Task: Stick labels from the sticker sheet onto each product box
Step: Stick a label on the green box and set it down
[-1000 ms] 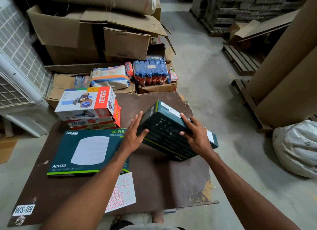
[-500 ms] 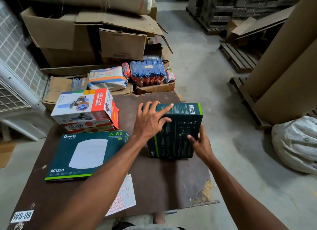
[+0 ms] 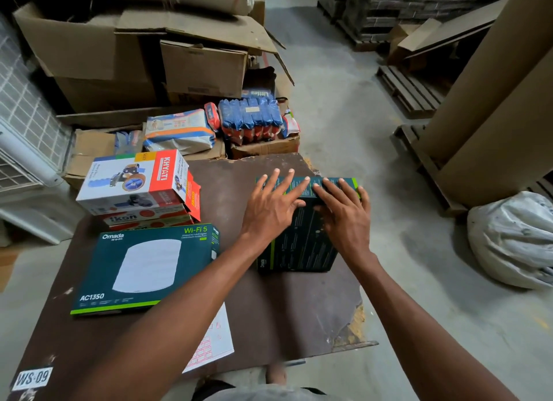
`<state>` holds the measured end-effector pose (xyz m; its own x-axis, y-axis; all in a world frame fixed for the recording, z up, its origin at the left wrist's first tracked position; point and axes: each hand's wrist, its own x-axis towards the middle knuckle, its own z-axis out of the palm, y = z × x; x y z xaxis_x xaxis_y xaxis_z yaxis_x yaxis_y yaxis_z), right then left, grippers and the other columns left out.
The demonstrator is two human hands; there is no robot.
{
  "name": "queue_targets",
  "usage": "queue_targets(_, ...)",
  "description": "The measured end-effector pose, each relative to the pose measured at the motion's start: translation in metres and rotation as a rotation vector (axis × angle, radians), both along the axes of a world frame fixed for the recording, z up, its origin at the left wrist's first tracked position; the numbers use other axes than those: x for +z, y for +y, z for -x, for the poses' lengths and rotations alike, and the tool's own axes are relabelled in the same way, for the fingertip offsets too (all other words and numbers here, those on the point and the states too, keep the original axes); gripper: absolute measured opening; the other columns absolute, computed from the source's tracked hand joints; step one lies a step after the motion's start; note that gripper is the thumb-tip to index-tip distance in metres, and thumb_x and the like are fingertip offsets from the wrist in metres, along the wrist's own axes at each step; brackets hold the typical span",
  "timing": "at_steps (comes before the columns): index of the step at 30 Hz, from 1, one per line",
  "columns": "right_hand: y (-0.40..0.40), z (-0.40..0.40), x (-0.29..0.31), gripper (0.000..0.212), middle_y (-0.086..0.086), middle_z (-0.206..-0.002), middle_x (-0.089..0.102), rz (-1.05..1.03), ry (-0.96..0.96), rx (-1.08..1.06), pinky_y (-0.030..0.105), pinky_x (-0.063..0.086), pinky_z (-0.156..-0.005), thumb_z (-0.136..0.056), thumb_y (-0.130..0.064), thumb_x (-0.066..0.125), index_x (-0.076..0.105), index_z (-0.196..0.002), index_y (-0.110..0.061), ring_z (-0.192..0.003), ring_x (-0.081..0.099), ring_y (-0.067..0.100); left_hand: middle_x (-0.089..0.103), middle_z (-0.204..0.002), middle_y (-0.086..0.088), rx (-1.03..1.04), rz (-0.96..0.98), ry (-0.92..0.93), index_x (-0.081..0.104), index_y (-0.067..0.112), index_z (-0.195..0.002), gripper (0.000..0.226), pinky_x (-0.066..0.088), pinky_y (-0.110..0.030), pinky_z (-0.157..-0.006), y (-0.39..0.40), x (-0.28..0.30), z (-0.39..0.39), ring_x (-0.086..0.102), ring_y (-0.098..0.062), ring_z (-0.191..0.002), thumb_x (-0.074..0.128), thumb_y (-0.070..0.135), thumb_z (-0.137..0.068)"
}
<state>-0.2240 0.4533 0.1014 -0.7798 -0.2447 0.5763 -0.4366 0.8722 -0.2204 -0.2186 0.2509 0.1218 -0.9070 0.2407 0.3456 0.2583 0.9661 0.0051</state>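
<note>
Warehouse concrete floor surrounds a dark brown tabletop that fills the lower middle of the frame, with cardboard cartons heaped along the upper left. Right of centre, a dark Omada product box lies flat on the table, and both forearms reach up from the bottom edge to it. Left hand rests palm-down on the box's upper left part, fingers straight and fanned toward its far edge; right hand lies just beside it — flat too, fingers extended along the top edge, index fingers almost meeting. Neither hand curls around anything. Left of the arms sits a second Omada AC1350 box, face up, and above it a stacked white-and-red Khyati box. Partly hidden under the left forearm, the sticker sheet lies near the table's lower edge — a WS-09 tag marks the bottom left corner.
</note>
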Motion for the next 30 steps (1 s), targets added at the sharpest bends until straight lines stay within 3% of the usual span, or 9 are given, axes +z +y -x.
queue_targets(5, -0.005, 0.001, -0.003, 0.052, -0.005, -0.149, 0.055, 0.015, -0.028, -0.02, 0.05, 0.022, -0.122, -0.094, -0.028, 0.07, 0.056, -0.144, -0.035, -0.144, 0.044, 0.028, 0.045, -0.156, -0.003, -0.133, 0.083, -0.043, 0.028, 0.045, -0.155, 0.052, 0.039, -0.048, -0.11, -0.016, 0.013, 0.012, 0.047, -0.033, -0.137, 0.041, 0.046, -0.105)
queue_targets(8, -0.006, 0.0, 0.0, 0.053, -0.003, -0.149, 0.055, 0.0, -0.008, -0.014, 0.052, 0.021, -0.123, -0.094, -0.028, 0.07, 0.055, -0.145, -0.033, -0.144, 0.043, 0.03, 0.026, -0.165, 0.0, -0.243, 0.07, -0.181, 0.014, 0.044, -0.157, 0.059, 0.026, -0.051, -0.122, -0.033, 0.016, 0.018, 0.028, -0.031, -0.15, 0.042, 0.041, -0.106)
queue_targets(11, -0.018, -0.011, -0.003, 0.046, 0.006, -0.148, 0.056, 0.056, 0.036, -0.065, 0.057, 0.02, -0.123, -0.096, -0.024, 0.066, 0.059, -0.141, -0.024, -0.146, 0.039, 0.034, 0.019, -0.167, 0.005, -0.288, 0.02, -0.216, 0.015, 0.043, -0.158, 0.059, 0.018, -0.052, -0.125, -0.039, 0.014, 0.02, 0.018, -0.029, -0.154, 0.043, 0.037, -0.106)
queue_targets(15, -0.045, -0.048, -0.018, 0.027, 0.012, -0.127, 0.063, 0.196, 0.174, -0.034, 0.05, 0.04, -0.107, -0.098, -0.02, 0.066, 0.07, -0.124, -0.016, -0.125, 0.053, 0.036, 0.024, -0.166, 0.005, -0.304, -0.023, -0.217, 0.022, 0.043, -0.156, 0.056, 0.019, -0.054, -0.123, -0.036, 0.016, 0.019, 0.022, -0.03, -0.153, 0.043, 0.035, -0.106)
queue_targets(19, -0.083, -0.083, -0.063, 0.018, 0.003, -0.103, 0.066, 0.246, -0.245, 0.19, 0.037, 0.048, -0.077, -0.091, -0.013, 0.064, 0.072, -0.108, -0.016, -0.092, 0.056, 0.025, 0.028, -0.164, 0.005, -0.307, -0.059, -0.204, 0.027, 0.042, -0.156, 0.055, 0.02, -0.055, -0.122, -0.037, 0.014, 0.016, 0.027, -0.031, -0.151, 0.047, 0.031, -0.105)
queue_targets(22, -0.108, -0.104, -0.118, 0.012, 0.003, -0.095, 0.07, 0.16, -0.74, 0.254, 0.04, 0.055, -0.072, -0.091, -0.015, 0.063, 0.072, -0.096, -0.019, -0.084, 0.062, 0.024, 0.023, -0.166, 0.006, -0.318, -0.108, -0.274, 0.025, 0.043, -0.156, 0.055, 0.012, -0.055, -0.124, -0.037, 0.016, 0.016, 0.02, -0.027, -0.154, 0.045, 0.029, -0.106)
queue_targets(25, -0.129, -0.128, -0.164, 0.016, 0.005, -0.102, 0.074, 0.0, -1.04, 0.364, 0.042, 0.058, -0.082, -0.092, -0.015, 0.063, 0.075, -0.102, -0.02, -0.091, 0.067, 0.026, 0.018, -0.167, 0.007, -0.329, -0.134, -0.343, 0.022, 0.044, -0.156, 0.055, 0.006, -0.053, -0.124, -0.038, 0.019, 0.017, 0.013, -0.024, -0.155, 0.043, 0.027, -0.107)
queue_targets(28, -0.15, -0.147, -0.184, 0.025, 0.007, -0.118, 0.072, -0.155, -1.157, 0.491, 0.037, 0.054, -0.091, -0.096, -0.015, 0.063, 0.074, -0.118, -0.017, -0.105, 0.065, 0.027, 0.016, -0.167, 0.007, -0.335, -0.146, -0.359, 0.022, 0.043, -0.156, 0.055, 0.004, -0.052, -0.124, -0.039, 0.021, 0.015, 0.011, -0.024, -0.156, 0.043, 0.028, -0.107)
queue_targets(30, -0.163, -0.155, -0.19, 0.03, 0.008, -0.128, 0.067, -0.232, -1.193, 0.53, 0.032, 0.048, -0.088, -0.099, -0.022, 0.061, 0.07, -0.128, -0.02, -0.113, 0.062, 0.028, 0.016, -0.167, 0.007, -0.338, -0.155, -0.353, 0.023, 0.043, -0.156, 0.055, 0.004, -0.052, -0.125, -0.038, 0.021, 0.013, 0.012, -0.024, -0.156, 0.043, 0.027, -0.107)
